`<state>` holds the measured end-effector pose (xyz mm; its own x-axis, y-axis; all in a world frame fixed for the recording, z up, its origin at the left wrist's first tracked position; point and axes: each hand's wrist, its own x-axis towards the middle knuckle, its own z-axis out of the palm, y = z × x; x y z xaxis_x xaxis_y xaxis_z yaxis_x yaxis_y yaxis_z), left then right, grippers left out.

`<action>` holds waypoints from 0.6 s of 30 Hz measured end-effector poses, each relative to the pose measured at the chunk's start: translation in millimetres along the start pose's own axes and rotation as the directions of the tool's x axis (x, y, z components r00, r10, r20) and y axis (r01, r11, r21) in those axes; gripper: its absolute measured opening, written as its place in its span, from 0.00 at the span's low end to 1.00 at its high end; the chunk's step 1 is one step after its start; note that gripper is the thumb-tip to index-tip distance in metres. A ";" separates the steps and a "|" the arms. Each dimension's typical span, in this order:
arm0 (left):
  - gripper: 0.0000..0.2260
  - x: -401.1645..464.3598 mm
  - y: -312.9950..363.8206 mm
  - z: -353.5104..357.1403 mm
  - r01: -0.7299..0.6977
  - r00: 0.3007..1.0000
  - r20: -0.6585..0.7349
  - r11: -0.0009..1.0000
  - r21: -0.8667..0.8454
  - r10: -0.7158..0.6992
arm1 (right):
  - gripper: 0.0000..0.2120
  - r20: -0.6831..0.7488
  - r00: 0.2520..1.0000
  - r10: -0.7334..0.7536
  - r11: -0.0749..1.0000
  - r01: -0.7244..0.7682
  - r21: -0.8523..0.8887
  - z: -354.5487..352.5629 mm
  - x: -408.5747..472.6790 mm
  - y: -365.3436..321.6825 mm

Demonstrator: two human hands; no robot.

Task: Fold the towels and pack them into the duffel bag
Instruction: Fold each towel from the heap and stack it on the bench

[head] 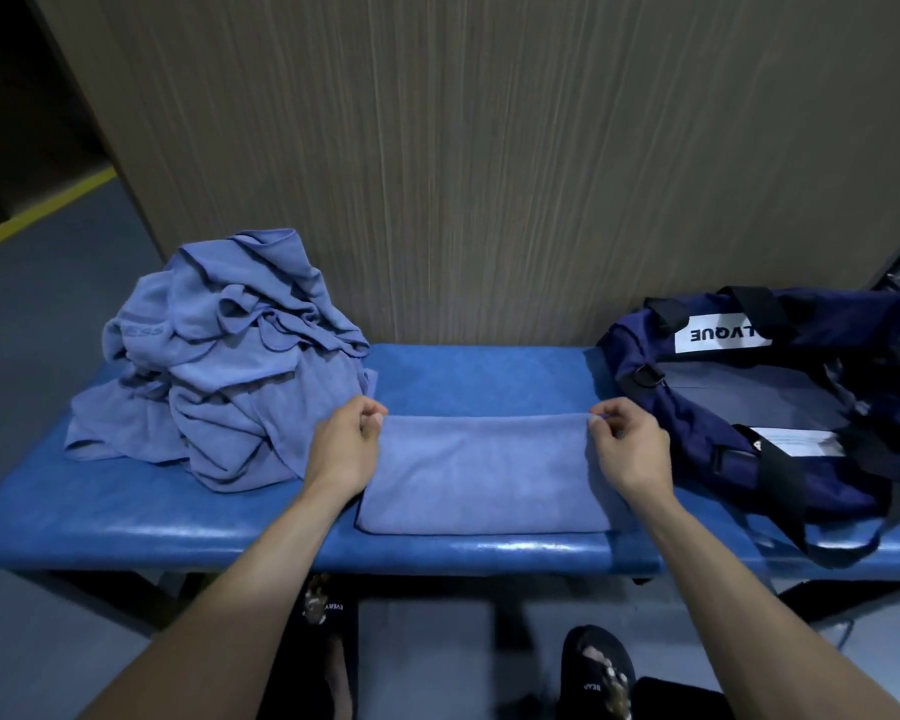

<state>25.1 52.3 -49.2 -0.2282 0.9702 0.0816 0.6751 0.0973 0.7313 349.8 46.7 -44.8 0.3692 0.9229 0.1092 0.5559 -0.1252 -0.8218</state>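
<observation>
Pinching: my left hand (345, 448) and right hand (625, 445) each nip a far corner of the folded towel (481, 472).
Folded towel: flat at centre frame on the blue bench (126, 517).
Towel pile (219, 366): crumpled, left of centre.
Duffel bag (780, 397): navy, unzipped, at right on the bench.
</observation>
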 end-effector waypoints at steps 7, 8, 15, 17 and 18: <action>0.09 -2.1 -1.2 -4.4 0.000 0.996 0.087 1.000 0.011 -0.001 | 0.08 0.051 0.993 0.105 0.993 -0.102 -0.063 3.5 3.0 -9.4; 0.10 -3.4 -1.7 -5.3 -0.018 0.996 0.084 1.000 0.025 0.016 | 0.08 0.041 0.992 0.122 0.991 -0.120 -0.060 3.2 3.5 -10.1; 0.13 -9.2 -3.8 -8.5 -0.167 0.986 0.034 0.977 0.131 0.164 | 0.07 -0.002 0.995 0.101 0.971 -0.099 -0.219 10.3 0.4 -18.0; 0.16 -9.5 -2.8 -10.5 -0.134 0.990 0.061 0.983 0.127 0.127 | 0.10 0.037 0.997 0.068 0.943 -0.052 -0.328 8.8 -3.8 -19.6; 0.17 -10.4 -3.3 -11.8 -0.134 0.989 0.075 0.982 0.133 0.125 | 0.12 0.058 0.997 0.054 0.919 -0.027 -0.394 6.8 -6.2 -19.9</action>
<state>16.9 39.3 -44.4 -0.0888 0.9887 0.1209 0.7867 -0.0049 0.6173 331.4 45.9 -32.9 0.3548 0.9344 0.0314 0.7942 -0.2835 -0.5375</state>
